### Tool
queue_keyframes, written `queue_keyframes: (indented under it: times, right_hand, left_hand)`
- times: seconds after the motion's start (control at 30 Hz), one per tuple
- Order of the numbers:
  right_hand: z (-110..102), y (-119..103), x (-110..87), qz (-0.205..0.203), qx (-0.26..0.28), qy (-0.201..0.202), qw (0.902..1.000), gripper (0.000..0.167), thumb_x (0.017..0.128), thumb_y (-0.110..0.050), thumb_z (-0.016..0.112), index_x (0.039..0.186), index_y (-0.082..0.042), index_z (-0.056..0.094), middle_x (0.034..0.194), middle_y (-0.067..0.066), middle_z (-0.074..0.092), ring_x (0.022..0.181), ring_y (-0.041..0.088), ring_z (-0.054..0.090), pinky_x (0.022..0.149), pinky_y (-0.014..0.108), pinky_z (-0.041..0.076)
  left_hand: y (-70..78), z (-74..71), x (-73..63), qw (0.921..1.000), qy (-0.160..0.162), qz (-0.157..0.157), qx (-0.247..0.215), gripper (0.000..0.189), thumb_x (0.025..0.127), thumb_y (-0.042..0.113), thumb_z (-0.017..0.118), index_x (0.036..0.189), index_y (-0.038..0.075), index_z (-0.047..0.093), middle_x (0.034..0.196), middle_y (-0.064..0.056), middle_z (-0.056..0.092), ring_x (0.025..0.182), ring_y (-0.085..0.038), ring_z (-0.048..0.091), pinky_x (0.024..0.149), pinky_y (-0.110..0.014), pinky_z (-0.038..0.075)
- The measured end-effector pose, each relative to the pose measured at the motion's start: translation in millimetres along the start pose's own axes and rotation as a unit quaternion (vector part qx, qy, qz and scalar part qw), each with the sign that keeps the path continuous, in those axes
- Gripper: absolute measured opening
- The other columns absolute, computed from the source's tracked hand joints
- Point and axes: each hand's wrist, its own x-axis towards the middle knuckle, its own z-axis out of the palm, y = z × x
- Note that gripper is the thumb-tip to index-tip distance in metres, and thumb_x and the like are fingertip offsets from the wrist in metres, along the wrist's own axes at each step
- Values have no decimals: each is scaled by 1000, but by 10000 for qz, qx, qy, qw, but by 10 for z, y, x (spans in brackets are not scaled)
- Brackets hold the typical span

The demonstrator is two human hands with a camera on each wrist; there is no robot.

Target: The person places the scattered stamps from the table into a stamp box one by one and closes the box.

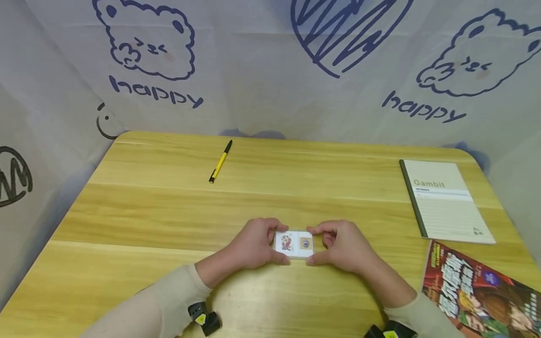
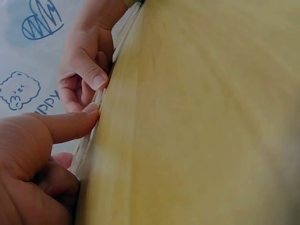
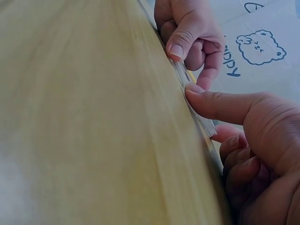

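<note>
A small, thin white rectangle (image 1: 294,244) with two little printed pictures on its face lies flat at the middle front of the table. Its thin edge looks clear and layered in the wrist views. My left hand (image 1: 256,244) pinches its left end, thumb at the near edge and index finger at the far edge. From the other side, my right hand (image 1: 344,245) grips the right end the same way. In the left wrist view the left thumb (image 2: 70,125) lies along the near edge; the right thumb (image 3: 225,104) does likewise in the right wrist view.
A yellow and black pen (image 1: 220,162) lies toward the back left of the wooden table (image 1: 139,206). At the right are a pale Gambit notebook (image 1: 448,206) and, nearer, a colourful comic-style book (image 1: 482,291). A white cloth (image 1: 253,75) with drawings hangs behind.
</note>
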Motion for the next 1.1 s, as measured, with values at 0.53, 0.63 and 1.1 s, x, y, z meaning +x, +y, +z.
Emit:
queue_keyframes:
  times: [0.53, 0.63, 1.1]
  right_hand:
    - [-21, 92, 32, -694, 43, -278, 9972, 57, 71, -24, 92, 121, -5, 72, 60, -5, 49, 51, 6, 38, 50, 22, 33]
    - [-19, 92, 30, -653, 0, -256, 9975, 57, 71, -23, 92, 121, -5, 71, 60, -5, 48, 52, 7, 38, 50, 22, 34]
    - [10, 84, 60, -634, -22, -229, 9977, 57, 73, -25, 91, 123, -6, 71, 61, -5, 50, 51, 6, 39, 49, 23, 34]
  left_hand:
    - [-131, -92, -133, 9986, 337, 158, 386, 58, 73, 20, 92, 121, -1, 66, 61, 2, 46, 52, -8, 38, 48, -24, 34]
    - [-124, -79, -107, 9986, 279, 174, 420, 57, 73, 18, 91, 119, -3, 67, 60, 1, 45, 53, -9, 38, 49, -25, 33]
    - [-147, -132, -102, 9992, 153, -58, 366, 60, 75, 21, 90, 125, 0, 63, 64, 1, 46, 54, -10, 39, 49, -24, 33]
